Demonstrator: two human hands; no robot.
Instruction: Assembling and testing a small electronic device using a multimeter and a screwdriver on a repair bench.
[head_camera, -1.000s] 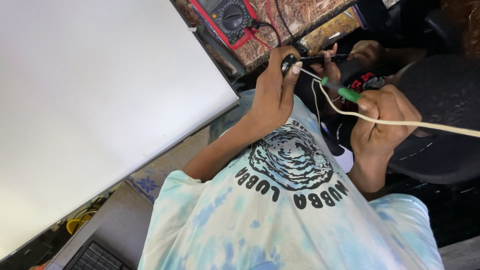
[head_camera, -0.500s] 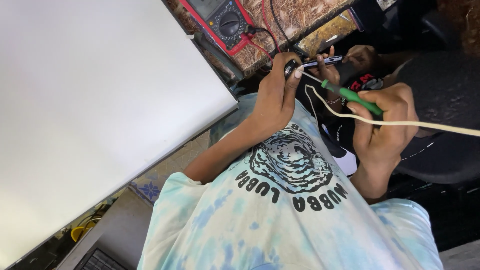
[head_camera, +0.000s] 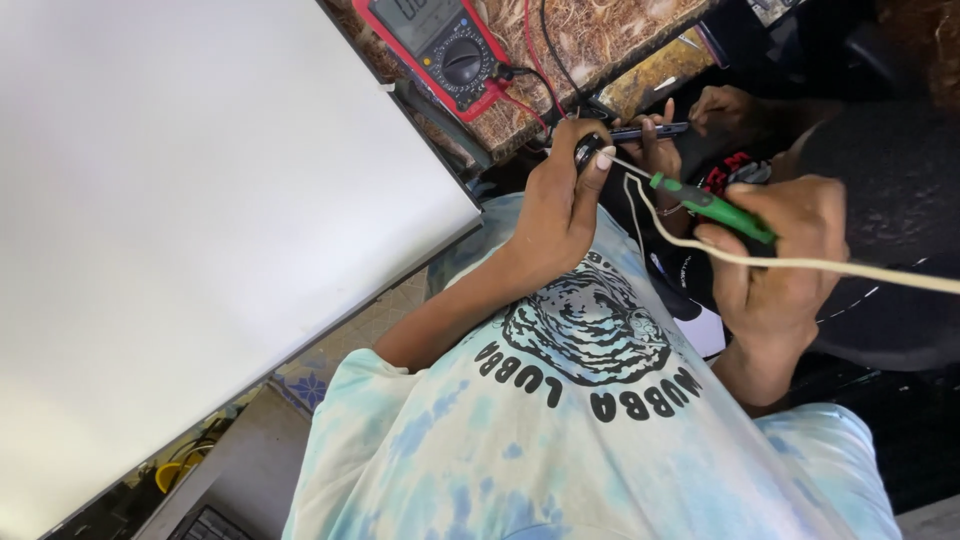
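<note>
The small dark round part (head_camera: 586, 152) sits pinched at the fingertips of the left hand (head_camera: 560, 205), just off the near edge of the worktop (head_camera: 590, 35) and below the multimeter (head_camera: 440, 45). The left hand is closed on it, thumb and forefinger pressed together over the piece, the other fingers curled in behind. What the part is exactly is too small to tell.

The right hand (head_camera: 775, 255) is wrapped shut around the green handle of a soldering iron (head_camera: 712, 205), well to the right of the left hand. The iron's thin metal tip points left and reaches the dark part held in the left fingers. A pale cream cord (head_camera: 830, 265) runs from the iron across the right hand and off the right edge of the view, with a loop of it hanging between the two hands.

Just beyond the dark part, another person's hand (head_camera: 655, 140) holds a slim dark probe (head_camera: 645, 131) lying roughly level, its end near the left fingertips. A second hand of that person (head_camera: 725, 105) shows further right, against dark clothing.

The worktop has a mottled brown stone-like surface. On it the multimeter, red-cased with a grey face and a round dial, lies tilted, with red and black leads (head_camera: 530, 60) trailing from it toward the worktop's near edge. A large white board (head_camera: 180, 220) fills the left side. Below is the wearer's pale blue tie-dye shirt (head_camera: 560, 440) with a dark print.
</note>
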